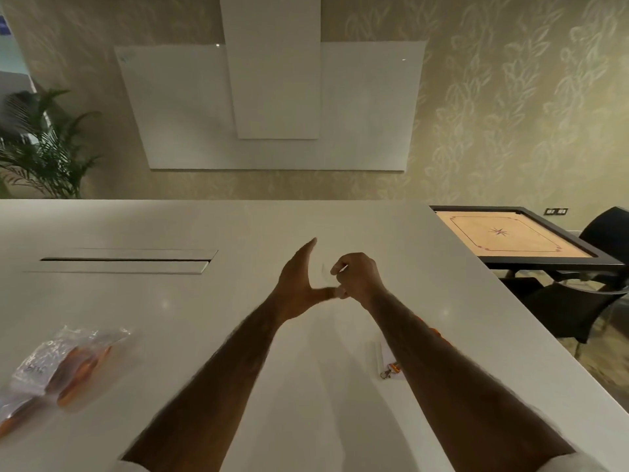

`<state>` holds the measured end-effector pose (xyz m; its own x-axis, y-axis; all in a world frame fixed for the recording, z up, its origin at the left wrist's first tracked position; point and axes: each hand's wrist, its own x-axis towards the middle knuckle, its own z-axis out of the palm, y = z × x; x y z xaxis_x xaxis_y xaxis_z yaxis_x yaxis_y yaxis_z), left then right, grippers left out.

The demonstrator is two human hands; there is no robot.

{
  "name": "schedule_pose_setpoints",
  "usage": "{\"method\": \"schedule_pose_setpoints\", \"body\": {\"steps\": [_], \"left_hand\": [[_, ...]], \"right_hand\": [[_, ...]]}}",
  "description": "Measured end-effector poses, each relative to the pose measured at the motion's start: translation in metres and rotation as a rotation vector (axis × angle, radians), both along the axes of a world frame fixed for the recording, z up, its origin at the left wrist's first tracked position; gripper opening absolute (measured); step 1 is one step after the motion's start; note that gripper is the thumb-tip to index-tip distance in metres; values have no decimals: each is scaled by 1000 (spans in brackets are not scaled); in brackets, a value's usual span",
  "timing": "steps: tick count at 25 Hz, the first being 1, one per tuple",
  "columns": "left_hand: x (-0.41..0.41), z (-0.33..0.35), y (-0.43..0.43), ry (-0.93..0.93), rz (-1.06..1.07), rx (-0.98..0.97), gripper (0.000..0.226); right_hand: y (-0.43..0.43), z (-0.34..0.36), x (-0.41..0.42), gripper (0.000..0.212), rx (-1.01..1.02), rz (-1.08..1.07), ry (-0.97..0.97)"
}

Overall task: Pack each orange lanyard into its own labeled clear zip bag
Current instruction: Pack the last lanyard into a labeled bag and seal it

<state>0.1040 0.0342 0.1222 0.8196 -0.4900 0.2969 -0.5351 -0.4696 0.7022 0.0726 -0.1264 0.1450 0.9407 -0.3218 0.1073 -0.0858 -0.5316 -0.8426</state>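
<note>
- Left hand [296,284]: raised above the table [204,226], fingers straight and together, edge-on to the camera. The thumb is extended sideways until it meets the right hand. It grips nothing that can be seen.
- Right hand [357,277]: raised at the same height, with its fingers curled inward. A thin pale sliver shows at the index finger and a faint sheen lies between the two hands. This may be a clear bag held by its mouth, but motion blur prevents confirmation, so what it holds cannot be told.
- Judgement: the hands are close together and clear of the surface, a posture suited to spreading a bag opening before loading.
- Filled zip bags [64,366]: these lie overlapping at the near left of the table, well apart from the hands. Orange webbing shows through the plastic, and dark label lettering is visible on one but cannot be read. They are probably set aside as finished work.
- Loose orange lanyard [434,332]: it lies on the table at the right, mostly hidden under the right forearm. Its metal clip [386,373] protrudes on the inner side, just beside a pale flat item [381,352], possibly spare bags.
- Judgement: stock sits on the right and finished bags on the left, so at least one lanyard is still to be packed.
</note>
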Motion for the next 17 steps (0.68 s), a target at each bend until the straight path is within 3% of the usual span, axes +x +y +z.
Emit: {"method": "schedule_pose_setpoints", "body": {"steps": [2, 4, 6, 10, 11, 15, 17], "left_hand": [[3, -9, 1, -45, -13, 158, 139], [5, -15, -5, -94, 10, 183, 139], [7, -20, -12, -106, 39, 113, 125], [10, -28, -14, -182, 75, -13, 71], [10, -28, -14, -160, 61, -28, 73], [3, -22, -27, -34, -44, 37, 130], [-1, -20, -34, -24, -19, 15, 125]], "right_hand": [[-2, 2, 0, 27, 56, -7, 17], [1, 4, -1, 24, 110, 56, 45], [3, 6, -3, 20, 99, 109, 50], [-5, 9, -4, 12, 0, 61, 32], [-9, 9, -5, 12, 7, 46, 42], [-14, 7, -8, 11, -1, 55, 47], [-13, 5, -9, 9, -41, 58, 34]]}}
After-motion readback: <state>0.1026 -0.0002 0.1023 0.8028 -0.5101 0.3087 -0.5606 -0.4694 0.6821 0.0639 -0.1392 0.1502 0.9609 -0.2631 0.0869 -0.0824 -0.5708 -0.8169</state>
